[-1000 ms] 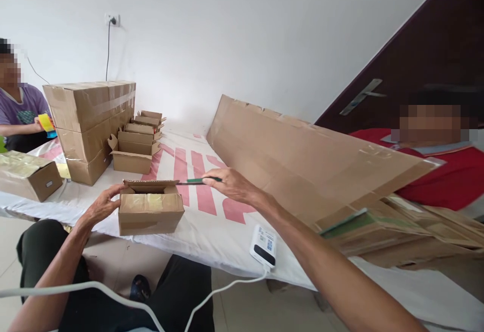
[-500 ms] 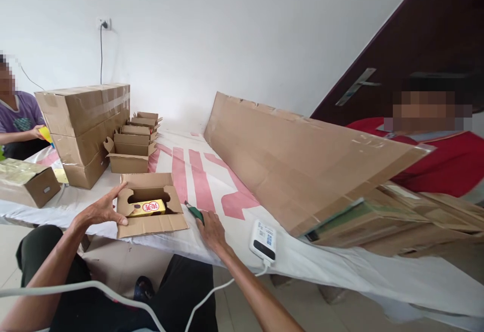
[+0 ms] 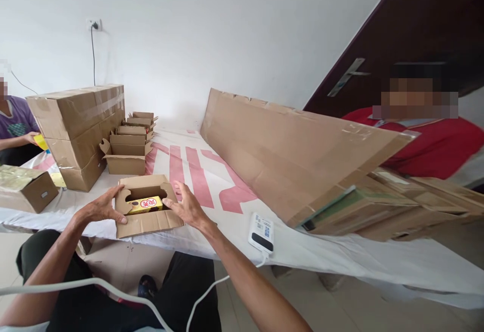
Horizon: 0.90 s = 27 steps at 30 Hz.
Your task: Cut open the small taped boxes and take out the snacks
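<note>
1. White sheeting [image 3: 212,231] with broad red stripes covers the work surface, under a plain white wall.
2. Near the front edge of that sheeting sits a small corrugated carton [image 3: 145,206], its flaps folded open, with a shaped cardboard insert showing inside.
3. Nested in the insert's cut-out lies a glossy yellow packet [image 3: 144,204] bearing a red-and-white label.
4. At the carton's left side, the left hand [image 3: 99,210] has its fingers spread loosely, the thumb pressing the near flap; it grips nothing.
5. On the right flap rests the right hand [image 3: 187,207], fingers splayed flat and unclenched, touching the cardboard only.
6. Just right of that hand lies a white power bank [image 3: 261,232], smooth and rectangular, a white cable running from it.
7. Farther back stand open small boxes [image 3: 126,145] in a row beside two taped cartons [image 3: 75,130], stacked.
8. A long flattened cardboard sheet [image 3: 295,150] leans at the right, over more flat board; a person in red sits behind it.
</note>
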Motion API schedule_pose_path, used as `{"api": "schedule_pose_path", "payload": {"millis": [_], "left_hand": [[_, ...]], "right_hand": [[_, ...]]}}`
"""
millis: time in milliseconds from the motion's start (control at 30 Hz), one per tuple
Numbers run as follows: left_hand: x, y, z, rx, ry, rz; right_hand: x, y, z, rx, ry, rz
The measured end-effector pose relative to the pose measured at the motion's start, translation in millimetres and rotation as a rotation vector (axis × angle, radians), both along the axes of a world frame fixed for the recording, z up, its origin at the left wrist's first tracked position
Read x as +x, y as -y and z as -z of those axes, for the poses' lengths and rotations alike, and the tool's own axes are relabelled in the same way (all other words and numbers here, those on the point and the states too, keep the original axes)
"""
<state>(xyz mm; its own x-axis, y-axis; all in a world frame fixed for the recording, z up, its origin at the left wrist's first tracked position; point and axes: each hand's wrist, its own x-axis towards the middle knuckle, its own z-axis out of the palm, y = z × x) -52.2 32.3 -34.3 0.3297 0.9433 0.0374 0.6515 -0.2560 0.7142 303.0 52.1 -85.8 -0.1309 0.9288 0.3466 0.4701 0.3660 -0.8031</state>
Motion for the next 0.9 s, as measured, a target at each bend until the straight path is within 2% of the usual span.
{"api": "schedule_pose_path", "payload": {"millis": [133, 233, 400, 533, 633, 733, 833, 900], "left_hand": [[7.4, 4.9, -7.4, -0.005, -0.037, -0.054], [16.5, 8.1, -7.3, 0.023, -0.072, -0.099], [30.0, 12.7, 1.3, 0.122, -0.118, -0.179], [32.1, 21.3, 2.7, 0.283, -0.062, -0.239], [29.0, 29.2, -6.3, 0.457, -0.014, -0.269], [25.4, 35.9, -18.0, 0.565, -0.085, -0.255], [22.6, 41.7, -22.6, 0.543, -0.182, -0.216], [21.1, 45.7, -20.1, 0.475, -0.231, -0.233]], "right_hand": [[-14.8, 1.1, -10.9, -0.074, 0.086, -0.051], [-14.7, -0.1, -6.7, -0.059, 0.13, -0.008], [-10.0, 4.2, 1.6, 0.039, 0.134, 0.034], [-8.6, 8.6, 5.2, 0.059, 0.069, 0.107], [-8.8, 11.3, 7.7, 0.051, 0.001, 0.165], [-8.2, 14.6, 9.4, 0.019, -0.058, 0.188], [-4.6, 18.3, 9.9, 0.153, -0.08, 0.238], [0.2, 20.6, 10.0, 0.266, -0.013, 0.264]]}}
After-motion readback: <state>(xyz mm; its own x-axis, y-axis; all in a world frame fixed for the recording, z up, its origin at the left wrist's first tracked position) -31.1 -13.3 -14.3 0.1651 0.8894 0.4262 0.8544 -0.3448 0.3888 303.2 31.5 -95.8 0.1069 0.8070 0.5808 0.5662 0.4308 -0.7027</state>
